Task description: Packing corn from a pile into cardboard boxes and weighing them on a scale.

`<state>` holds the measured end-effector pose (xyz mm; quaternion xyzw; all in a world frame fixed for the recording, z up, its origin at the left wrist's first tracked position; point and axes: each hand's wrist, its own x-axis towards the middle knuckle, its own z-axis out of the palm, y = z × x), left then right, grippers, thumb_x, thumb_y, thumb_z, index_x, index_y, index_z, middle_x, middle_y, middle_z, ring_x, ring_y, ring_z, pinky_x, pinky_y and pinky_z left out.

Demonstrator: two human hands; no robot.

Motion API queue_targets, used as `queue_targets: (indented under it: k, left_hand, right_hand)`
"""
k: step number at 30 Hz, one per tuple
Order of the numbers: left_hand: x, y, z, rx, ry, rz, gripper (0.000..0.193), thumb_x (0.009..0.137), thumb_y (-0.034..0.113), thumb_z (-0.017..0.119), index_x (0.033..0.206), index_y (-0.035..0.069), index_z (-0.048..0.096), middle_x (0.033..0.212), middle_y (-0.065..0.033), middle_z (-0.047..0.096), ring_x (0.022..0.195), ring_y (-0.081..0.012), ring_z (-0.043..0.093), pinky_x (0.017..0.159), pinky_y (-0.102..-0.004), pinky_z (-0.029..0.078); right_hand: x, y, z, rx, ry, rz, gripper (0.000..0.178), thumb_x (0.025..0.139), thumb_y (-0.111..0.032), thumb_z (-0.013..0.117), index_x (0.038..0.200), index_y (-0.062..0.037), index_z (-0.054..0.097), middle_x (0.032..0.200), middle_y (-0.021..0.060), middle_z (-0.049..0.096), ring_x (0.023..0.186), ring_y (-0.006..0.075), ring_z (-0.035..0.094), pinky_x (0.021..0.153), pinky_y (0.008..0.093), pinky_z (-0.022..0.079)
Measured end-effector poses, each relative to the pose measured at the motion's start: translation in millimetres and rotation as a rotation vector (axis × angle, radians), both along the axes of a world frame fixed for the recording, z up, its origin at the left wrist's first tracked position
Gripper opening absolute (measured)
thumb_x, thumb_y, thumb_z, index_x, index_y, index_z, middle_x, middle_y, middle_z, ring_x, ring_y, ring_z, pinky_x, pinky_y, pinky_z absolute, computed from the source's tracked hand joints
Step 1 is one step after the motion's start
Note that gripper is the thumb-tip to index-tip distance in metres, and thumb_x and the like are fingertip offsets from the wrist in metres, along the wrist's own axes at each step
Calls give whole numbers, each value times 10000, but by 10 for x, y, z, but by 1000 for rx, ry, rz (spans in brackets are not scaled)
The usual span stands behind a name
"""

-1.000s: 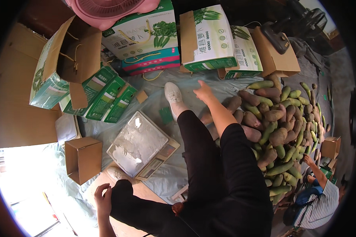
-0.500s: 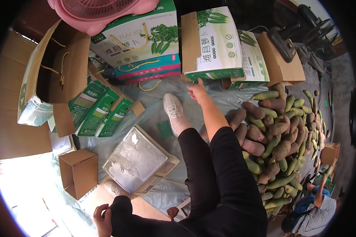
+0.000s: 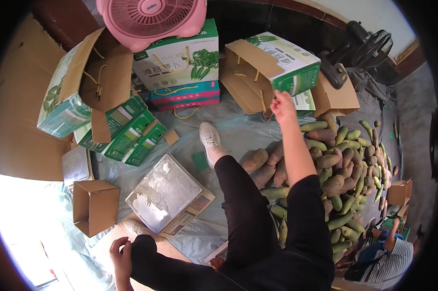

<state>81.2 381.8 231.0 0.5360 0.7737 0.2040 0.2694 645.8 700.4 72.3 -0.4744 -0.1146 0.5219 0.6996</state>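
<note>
My right hand [image 3: 283, 107] reaches forward, its fingers closed at the lower edge of a green-and-white carton [image 3: 296, 77]. That carton is tilted with its brown flaps [image 3: 248, 92] and yellow cord handles toward me; another printed carton [image 3: 305, 101] is under it. My left hand [image 3: 121, 254] is beside my left knee, fingers curled in, with nothing visible in them. Between my feet a flat scale with a worn silver plate [image 3: 165, 194] lies on plastic sheeting. Right of my leg spreads a heap of green radishes [image 3: 345, 165], mixed with reddish-brown, soil-covered roots [image 3: 333, 185].
At the left stand an open carton [image 3: 58, 104], several green cartons [image 3: 126, 131] and a small brown box [image 3: 96, 206]. A pink fan [image 3: 153, 19] tops a carton at the back. A black fan [image 3: 359, 53] stands behind at right. Another person [image 3: 391, 259] is at the lower right.
My right hand has moved right and closed at the carton's edge. The carton has tipped, so its open flapped end now faces me. My left hand stays by my knee. The view has shifted.
</note>
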Motion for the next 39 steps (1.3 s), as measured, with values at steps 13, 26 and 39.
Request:
queue_targets:
  k: [13,26,39]
  left_hand:
    - [-218,-390,30,190,-48,30,178,804,68,613,943,-39,647,872,-160,656,816,-253,641,763,-333,493]
    - [-393,-655,-49,341,-98,76,162,825,77,618,946,-25,654,881,-128,658,837,-205,634,760,-306,489]
    - [478,-287,1627,674,-1281,-379,578,953,406,481,1345,-6,378,1223,-116,527,1085,-208,555,900,-346,475]
  right_hand:
    - [-49,-1631,1713,42,-11,176,148,860,-140,648,793,-169,519,715,-46,520,672,102,540,561,240,420]
    - [-1284,-2740,2771,573,-121,237,303,892,-158,578,1169,-97,473,830,11,540,914,176,546,819,307,417]
    - [-2621,-3419,2258,993,-614,687,451,760,32,627,1198,23,519,1255,128,501,1117,224,504,924,383,400]
